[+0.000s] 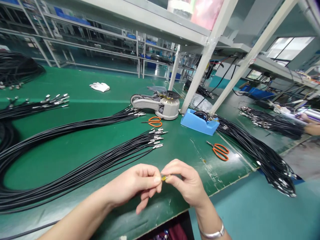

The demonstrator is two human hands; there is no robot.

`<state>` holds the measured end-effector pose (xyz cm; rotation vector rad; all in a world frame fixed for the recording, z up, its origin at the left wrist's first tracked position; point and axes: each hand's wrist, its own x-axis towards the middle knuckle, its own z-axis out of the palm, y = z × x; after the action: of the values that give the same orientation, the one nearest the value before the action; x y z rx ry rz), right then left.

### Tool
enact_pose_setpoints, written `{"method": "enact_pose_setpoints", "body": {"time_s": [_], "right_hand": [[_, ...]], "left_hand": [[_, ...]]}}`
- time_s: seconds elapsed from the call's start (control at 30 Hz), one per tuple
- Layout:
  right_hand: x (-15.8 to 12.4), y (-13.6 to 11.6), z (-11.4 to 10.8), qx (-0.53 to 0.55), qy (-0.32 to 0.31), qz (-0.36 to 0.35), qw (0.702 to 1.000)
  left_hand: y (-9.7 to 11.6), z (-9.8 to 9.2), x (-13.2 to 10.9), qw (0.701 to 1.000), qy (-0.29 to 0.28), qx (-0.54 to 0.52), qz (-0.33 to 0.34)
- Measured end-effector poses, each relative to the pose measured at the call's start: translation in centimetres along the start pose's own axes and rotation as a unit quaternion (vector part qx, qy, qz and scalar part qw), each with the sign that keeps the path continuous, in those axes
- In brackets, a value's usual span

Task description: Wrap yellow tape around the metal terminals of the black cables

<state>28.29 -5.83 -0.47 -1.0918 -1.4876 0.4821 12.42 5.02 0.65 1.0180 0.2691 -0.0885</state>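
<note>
Near the table's front edge, my left hand (147, 183) and my right hand (183, 180) meet, thumbs and fingertips pinched on a small cable end (164, 178). Yellow tape and a bit of silver show between the fingertips, the rest being covered by the fingers. A single black cable (35, 230) passes behind my left forearm at the lower left; its link to the held end is hidden. Just beyond my hands lies a bundle of black cables (112, 153) with silver connector ends. Orange-handled scissors (220, 151) rest to the right.
A grey tape dispenser (167, 108) and a blue tape holder (200, 122) stand at the back. More orange scissors (155, 121) and a white glove (100, 87) lie on the green table (75, 80). A cable bundle (260, 158) hangs over the right edge. A co-worker's arm (312, 129) shows far right.
</note>
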Motion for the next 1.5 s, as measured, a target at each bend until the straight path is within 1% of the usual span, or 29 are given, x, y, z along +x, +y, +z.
{"method": "enact_pose_setpoints", "body": {"time_s": [0.03,0.07,0.13,0.17,0.23,0.27,0.3,0.37,0.47,0.6,0.67,0.7,0.77,0.83,0.9,0.97,1.0,1.07,1.1,1.17,1.27,1.37,1.5], "right_hand": [[-0.1,0.0,-0.2,0.017,0.004,0.045,0.999],[-0.3,-0.1,-0.4,0.038,0.01,0.095,0.995],[-0.5,-0.3,-0.8,0.066,0.024,0.183,0.981],[-0.6,-0.4,-0.9,0.068,0.031,0.215,0.974],[-0.7,-0.6,-0.9,0.054,0.039,0.26,0.963],[-0.8,-0.7,-0.8,0.046,0.043,0.274,0.96],[-0.8,-0.8,-0.7,0.041,0.047,0.285,0.957],[-0.9,-0.9,-0.4,0.036,0.059,0.293,0.954],[-1.2,-1.1,-0.2,0.033,0.065,0.296,0.952],[-1.7,-1.3,-0.8,0.088,0.015,0.317,0.944],[-2.0,-1.3,-1.2,0.097,0.002,0.328,0.94],[-2.2,-1.2,-1.3,0.086,0.006,0.328,0.941],[-2.4,-1.0,-1.4,0.055,0.02,0.325,0.944],[-2.6,-0.8,-1.4,0.033,0.033,0.331,0.942],[-2.7,-0.5,-1.4,0.028,0.049,0.343,0.938],[-2.7,-0.3,-1.4,0.03,0.059,0.345,0.936],[-2.7,-0.3,-1.4,0.031,0.061,0.341,0.938],[-2.7,-0.2,-1.5,0.024,0.063,0.332,0.941],[-2.7,-0.3,-1.5,0.016,0.066,0.329,0.942],[-2.7,-0.3,-1.4,-0.001,0.072,0.327,0.942],[-2.9,-0.5,-1.3,-0.012,0.073,0.334,0.94],[-3.1,-0.8,-1.0,-0.01,0.069,0.346,0.936],[-3.4,-1.1,-0.8,-0.006,0.087,0.353,0.931]], "left_hand": [[0.4,0.5,-0.1,0.997,0.045,0.063,0.003],[0.8,0.9,-0.2,0.987,0.094,0.133,0.008],[1.2,1.8,-0.2,0.945,0.179,0.272,0.033],[1.3,2.2,-0.2,0.92,0.207,0.329,0.052],[1.2,2.6,-0.1,0.879,0.231,0.41,0.081],[1.1,2.6,-0.1,0.866,0.233,0.434,0.085],[0.9,2.7,0.0,0.86,0.231,0.448,0.082],[0.7,2.7,0.2,0.856,0.222,0.46,0.074],[0.5,2.7,0.4,0.853,0.213,0.469,0.086],[0.0,2.7,0.9,0.843,0.184,0.491,0.119],[-0.2,2.8,1.3,0.837,0.19,0.496,0.134],[-0.3,2.8,1.4,0.835,0.198,0.495,0.137],[-0.3,2.8,1.6,0.842,0.204,0.483,0.124],[0.1,2.6,1.5,0.858,0.208,0.46,0.093],[0.6,2.1,1.1,0.862,0.238,0.444,0.065],[0.9,1.6,0.4,0.843,0.284,0.452,0.062],[0.8,1.4,0.0,0.831,0.295,0.467,0.066],[0.4,1.3,-0.7,0.812,0.291,0.501,0.069],[0.1,1.4,-1.0,0.81,0.281,0.51,0.065],[-0.6,1.6,-1.3,0.815,0.274,0.508,0.048],[-1.0,2.2,-1.2,0.831,0.29,0.474,0.017],[-0.8,2.7,-0.4,0.852,0.285,0.44,-0.011],[-0.5,3.3,0.9,0.873,0.274,0.402,-0.016]]}}
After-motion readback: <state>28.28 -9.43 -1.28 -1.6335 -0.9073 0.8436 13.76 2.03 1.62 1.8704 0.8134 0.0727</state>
